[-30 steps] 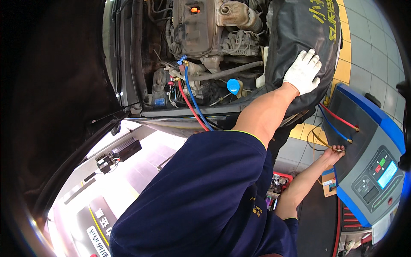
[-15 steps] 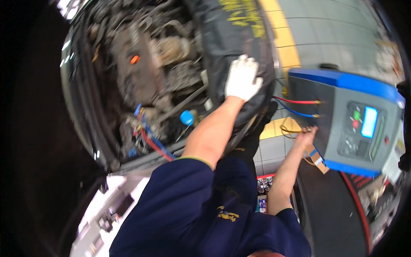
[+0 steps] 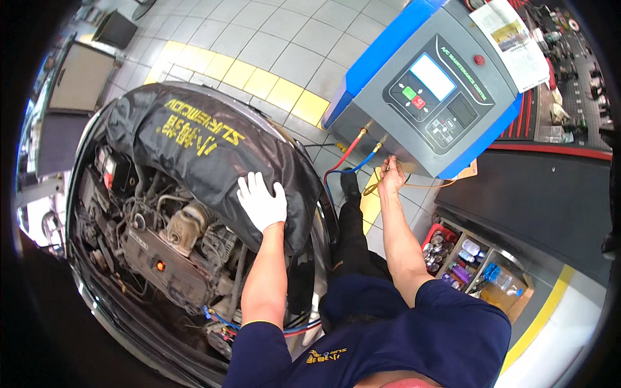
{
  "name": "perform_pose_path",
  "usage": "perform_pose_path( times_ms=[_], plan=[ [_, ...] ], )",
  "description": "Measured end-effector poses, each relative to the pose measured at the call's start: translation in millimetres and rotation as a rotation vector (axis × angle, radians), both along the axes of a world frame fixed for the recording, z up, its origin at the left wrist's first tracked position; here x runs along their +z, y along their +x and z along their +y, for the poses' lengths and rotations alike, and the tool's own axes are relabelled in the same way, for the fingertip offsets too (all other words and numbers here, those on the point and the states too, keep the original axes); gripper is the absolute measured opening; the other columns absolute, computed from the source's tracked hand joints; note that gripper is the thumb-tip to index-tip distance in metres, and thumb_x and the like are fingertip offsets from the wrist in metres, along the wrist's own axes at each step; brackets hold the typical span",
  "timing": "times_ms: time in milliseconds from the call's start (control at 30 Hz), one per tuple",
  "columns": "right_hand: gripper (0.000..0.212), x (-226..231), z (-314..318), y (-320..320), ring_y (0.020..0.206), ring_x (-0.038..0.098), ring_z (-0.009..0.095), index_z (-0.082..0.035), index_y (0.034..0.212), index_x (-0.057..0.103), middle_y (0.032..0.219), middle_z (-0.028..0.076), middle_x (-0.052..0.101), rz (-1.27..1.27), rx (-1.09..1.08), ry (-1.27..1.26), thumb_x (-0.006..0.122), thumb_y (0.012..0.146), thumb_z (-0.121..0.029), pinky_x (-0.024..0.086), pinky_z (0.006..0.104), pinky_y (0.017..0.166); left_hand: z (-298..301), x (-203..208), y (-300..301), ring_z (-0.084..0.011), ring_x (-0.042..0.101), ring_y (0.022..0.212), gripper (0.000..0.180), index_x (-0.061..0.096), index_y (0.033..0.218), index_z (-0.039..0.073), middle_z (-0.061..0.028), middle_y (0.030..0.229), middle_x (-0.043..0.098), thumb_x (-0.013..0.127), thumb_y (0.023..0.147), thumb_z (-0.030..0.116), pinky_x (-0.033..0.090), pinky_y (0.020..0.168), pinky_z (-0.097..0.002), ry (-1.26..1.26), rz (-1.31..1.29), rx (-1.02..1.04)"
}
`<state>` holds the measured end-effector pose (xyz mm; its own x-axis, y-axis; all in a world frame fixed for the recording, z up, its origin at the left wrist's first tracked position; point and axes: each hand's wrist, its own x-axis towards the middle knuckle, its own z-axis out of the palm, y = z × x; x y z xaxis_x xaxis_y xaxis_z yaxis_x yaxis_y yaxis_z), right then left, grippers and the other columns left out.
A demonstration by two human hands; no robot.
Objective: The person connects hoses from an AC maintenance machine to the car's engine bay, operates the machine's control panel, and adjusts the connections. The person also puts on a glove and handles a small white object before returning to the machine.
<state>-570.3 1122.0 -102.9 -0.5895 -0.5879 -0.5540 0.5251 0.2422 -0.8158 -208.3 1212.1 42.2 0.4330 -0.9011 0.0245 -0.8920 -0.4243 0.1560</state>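
My left hand (image 3: 262,204), in a white glove, lies with its fingers spread on a black padded fender cover (image 3: 152,145) with yellow lettering, draped over the car's edge. My bare right hand (image 3: 392,177) is closed at the lower side of a grey and blue air-conditioning service machine (image 3: 362,107). Its fingers pinch a thin yellow-brown hose (image 3: 370,189), which loops below them and trails off to the right; the fingers partly hide the gripped end. Beside that hand, a red hose (image 3: 343,156) and a blue hose (image 3: 366,163) are attached to the machine by brass fittings.
The open engine bay (image 3: 171,262) lies on the left, with an orange cap (image 3: 161,266) on the engine. Lower right, a drawer unit (image 3: 475,262) holds bottles and cans beside a dark cabinet (image 3: 530,207). Papers (image 3: 514,48) rest on the machine's far right edge.
My view has swung to the right, so the machine now shows higher up and the engine bay lower. The left hand stays on the cover, the right hand at the machine's side.
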Motion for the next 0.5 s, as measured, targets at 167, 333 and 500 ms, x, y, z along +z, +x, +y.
perform_pose_path(
  times_ms=[167,333,500],
  plan=[
    [0.020,7,10,-8,0.069,0.057,0.012,-0.008,0.118,0.076,0.099,0.004,0.074,-0.190,0.076,-0.110,0.075,0.109,-0.025,0.042,0.0268,0.059,1,0,-3,-0.0423,0.046,0.152,0.059,0.067,0.142,0.000,-0.0181,0.154,0.062,0.069,0.096,0.038,0.035,0.126,-0.0569,-0.037,-0.030,-0.026],
    [0.022,10,1,4,0.063,0.059,0.012,-0.006,0.101,0.071,0.093,0.005,0.074,0.035,-0.004,-0.011,0.085,0.101,-0.024,0.041,0.0247,0.051,-1,-1,-7,-0.0442,0.047,0.152,0.058,0.067,0.142,0.001,-0.0182,0.156,0.062,0.069,0.097,0.036,0.036,0.126,-0.0586,-0.036,-0.028,-0.013],
    [0.019,12,0,9,0.063,0.060,0.010,-0.006,0.101,0.072,0.087,0.004,0.073,-0.008,-0.070,-0.004,0.085,0.101,-0.020,0.041,0.0242,0.051,0,-3,-9,-0.0433,0.047,0.153,0.057,0.068,0.143,0.002,-0.0182,0.156,0.062,0.069,0.097,0.036,0.035,0.127,-0.0581,-0.042,-0.034,-0.016]
  ],
)
